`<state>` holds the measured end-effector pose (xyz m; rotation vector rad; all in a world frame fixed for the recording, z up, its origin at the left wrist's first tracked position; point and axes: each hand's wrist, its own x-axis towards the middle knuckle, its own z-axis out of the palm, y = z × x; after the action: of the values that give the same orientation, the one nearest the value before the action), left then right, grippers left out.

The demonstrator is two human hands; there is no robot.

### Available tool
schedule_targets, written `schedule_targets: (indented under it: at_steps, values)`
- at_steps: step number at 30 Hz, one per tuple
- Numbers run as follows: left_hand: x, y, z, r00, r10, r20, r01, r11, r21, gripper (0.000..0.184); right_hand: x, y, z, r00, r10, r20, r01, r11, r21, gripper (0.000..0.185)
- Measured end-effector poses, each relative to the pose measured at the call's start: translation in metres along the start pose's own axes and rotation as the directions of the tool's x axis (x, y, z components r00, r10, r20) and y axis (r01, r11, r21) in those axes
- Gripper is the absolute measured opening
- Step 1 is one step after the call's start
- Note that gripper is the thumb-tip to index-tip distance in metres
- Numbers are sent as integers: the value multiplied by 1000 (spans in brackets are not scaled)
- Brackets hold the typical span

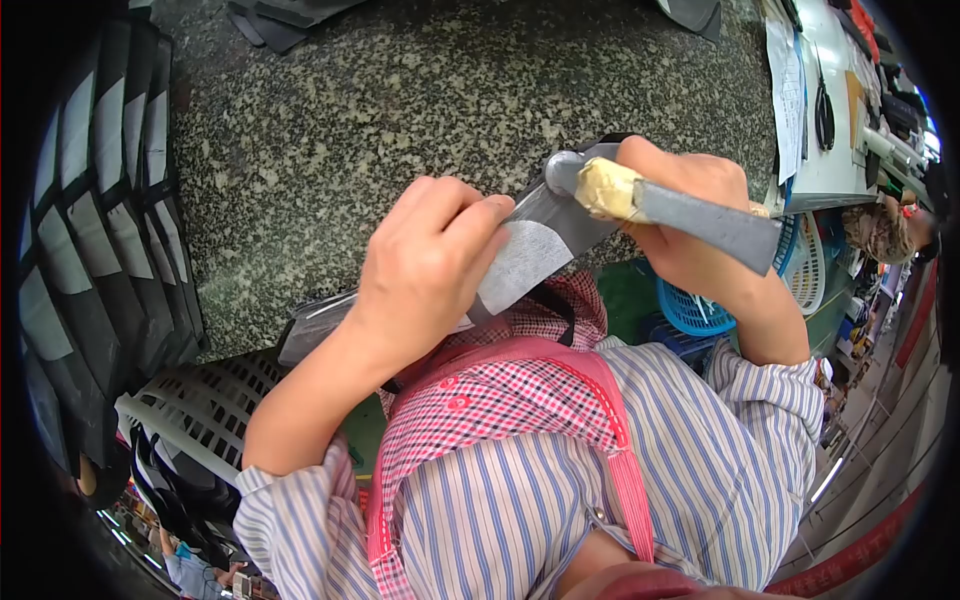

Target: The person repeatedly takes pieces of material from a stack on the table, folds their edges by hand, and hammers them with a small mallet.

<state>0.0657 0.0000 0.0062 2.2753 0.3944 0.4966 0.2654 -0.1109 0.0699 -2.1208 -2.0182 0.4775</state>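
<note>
My left hand point(430, 260) is closed, pinching the upper edge of a dark grey flat piece point(575, 222) with thumb and fingers. A pale rounded patch point(525, 262) shows on the piece beside my fingertips. The piece lies along the near edge of the speckled stone tabletop point(480, 90). My right hand point(690, 205) is wrapped around a hammer point(705, 222), with yellowish tape around the middle of its head. Its round face is at the piece's upper edge; whether it touches cannot be made out. The hammer's handle is mostly hidden by my hand.
Stacked dark pieces with pale patches point(105, 235) stand at the left. Below them is a white basket point(190, 425). A blue basket point(690, 310) sits under the table's right side. More dark pieces point(285, 18) lie at the far edge. Scissors point(824, 115) rest on a white side table.
</note>
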Motion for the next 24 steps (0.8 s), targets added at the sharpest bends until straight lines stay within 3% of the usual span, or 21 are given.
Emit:
schedule_targets:
  at_steps: [2, 6, 8, 11, 13, 17, 19, 21, 24]
  values:
    - [4, 0, 11, 996, 65, -58, -63, 997, 38, 23, -1, 7, -2, 999, -1, -52, 2, 1000, 17, 27]
    - [38, 2, 31, 982, 170, -84, -158, 979, 129, 26, 5, 22, -22, 968, 3, -252, -48, 984, -172, 21]
    - [43, 6, 31, 983, 179, -42, -169, 969, 178, 26, 0, 22, -27, 938, 5, -347, -20, 999, -41, 17]
    - [47, 8, 28, 978, 207, 9, -202, 947, 251, 22, -1, 17, -19, 961, -51, -273, 61, 998, 28, 14]
    - [45, 11, 26, 979, 201, 32, -202, 945, 256, 22, 1, 28, -8, 995, 25, -92, -33, 996, -83, 22]
    - [45, 11, 26, 987, 153, 38, -158, 965, 211, 24, 0, 28, -15, 952, -52, -301, 42, 998, -38, 23]
    - [44, 8, 24, 993, 112, 20, -114, 983, 142, 22, -2, 22, -3, 990, -8, -138, 10, 1000, 12, 24]
    - [43, 3, 19, 999, 37, -19, -36, 999, 23, 19, -2, 24, -1, 990, 27, -139, -24, 1000, 19, 23]
    - [35, -2, 12, 997, 75, 0, -75, 997, 8, 20, -4, 25, 2, 984, -16, -178, 19, 1000, 15, 23]
